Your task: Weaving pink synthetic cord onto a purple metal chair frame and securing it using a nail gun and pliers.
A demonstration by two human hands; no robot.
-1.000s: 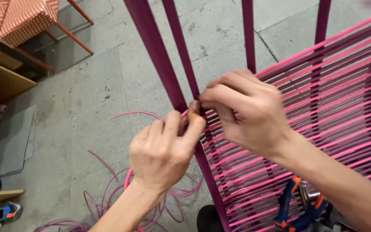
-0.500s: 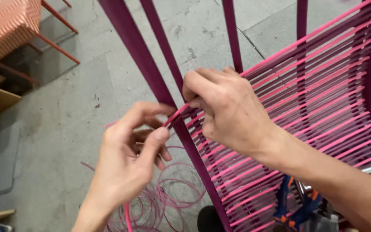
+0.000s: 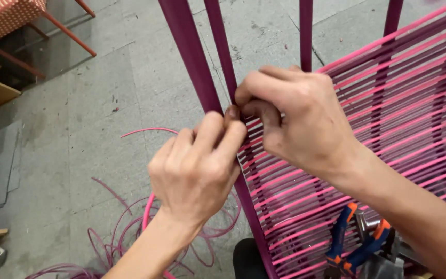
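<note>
right now, by part:
fingertips: left thumb and forefinger (image 3: 222, 129) pinched shut, pressed against the right thumb and forefinger (image 3: 249, 106); all meeting at the frame tube, right where the cord rows start.
left hand (image 3: 197, 170): curled tight, back to the camera, apparently gripping pink cord (image 3: 148, 214) that drops below the wrist; actual pinch point hidden by the knuckles.
right hand (image 3: 298, 121): closed, knuckles up, fingertips tucked under at the tube; cannot tell what sits between them, covered by the hand.
pink cord: runs down from the left hand to loose loops on the floor; one free end arcing out just left of the hands.
chair frame (image 3: 192, 57): dark magenta tubes, slanting up and away; hands on the near diagonal tube.
woven cord rows (image 3: 388, 113): pink, parallel, taut across the frame to the right of the hands, passing under the right wrist.
pliers (image 3: 357, 243): blue and orange handles, seen through the cord rows, below the right forearm.
concrete floor (image 3: 94, 103): grey, under everything; cord scraps scattered lower left.
orange chair (image 3: 11, 18): upper left corner, well apart from the hands.
</note>
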